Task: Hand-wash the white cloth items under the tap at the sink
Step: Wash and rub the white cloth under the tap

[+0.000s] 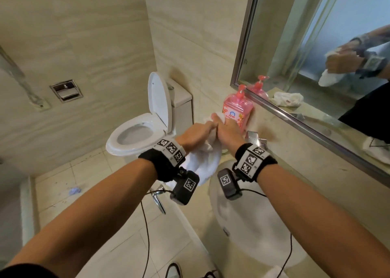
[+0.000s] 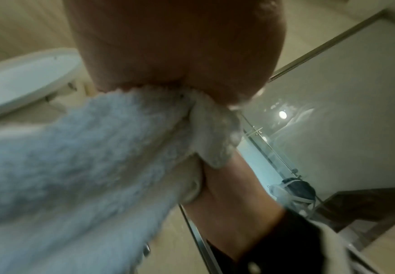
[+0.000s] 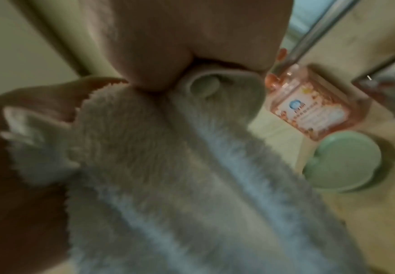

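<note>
You have the white fluffy cloth (image 1: 207,161) clamped between both hands, up in the air above the left rim of the sink basin (image 1: 251,225). Your left hand (image 1: 195,135) and your right hand (image 1: 229,133) sit knuckle to knuckle, each with its fingers curled round the bunched top of the cloth; the wrist views show the fabric gathered tight in each fist, a small fold poking out between them. The rest of the cloth hangs straight down from the hands, so its long axis runs roughly vertical, with the free end dangling near the basin's left edge rather than over its middle.

The tap (image 1: 256,138) lies just to the right of your right hand, behind the basin, so the right hand is the nearer one to it. No running water can be made out. To get the cloth under the spout, you would likely need to carry it right and down.

Mind the pink pump bottle (image 1: 238,110) just beyond your fingertips, and the pale green soap (image 3: 344,163) on the surface beside it. The mirror (image 1: 316,45) frame closes off the right side. A second white cloth (image 1: 276,272) seems to lie on the near surface, blurred at the frame edge.
</note>
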